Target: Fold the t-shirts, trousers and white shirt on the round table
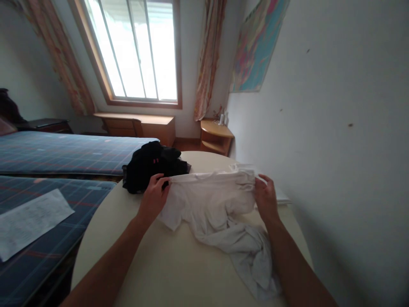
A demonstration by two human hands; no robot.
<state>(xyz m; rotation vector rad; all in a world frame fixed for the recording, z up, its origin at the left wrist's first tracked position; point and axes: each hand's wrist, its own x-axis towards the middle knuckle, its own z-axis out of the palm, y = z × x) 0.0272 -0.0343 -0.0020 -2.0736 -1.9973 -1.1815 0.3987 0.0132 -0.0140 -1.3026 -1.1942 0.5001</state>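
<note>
A white garment (207,200), its exact kind not clear, is stretched sideways between my two hands above the round table. My left hand (156,194) pinches its upper left corner. At the other end, my right hand (266,197) grips the gathered right edge, with the fingertips partly behind the cloth. The lower part of the garment hangs down and lies crumpled on the cream table (153,264), trailing toward my right forearm. Just beyond my left hand sits a heap of black clothes (150,164).
Some folded white cloth (283,197) lies at the table's right edge, close to the wall (338,170). To the left are mattresses in blue plaid (64,153), with a sheet of paper (35,221) on the nearer one. A desk (156,125) and a corner shelf (215,128) stand at the back.
</note>
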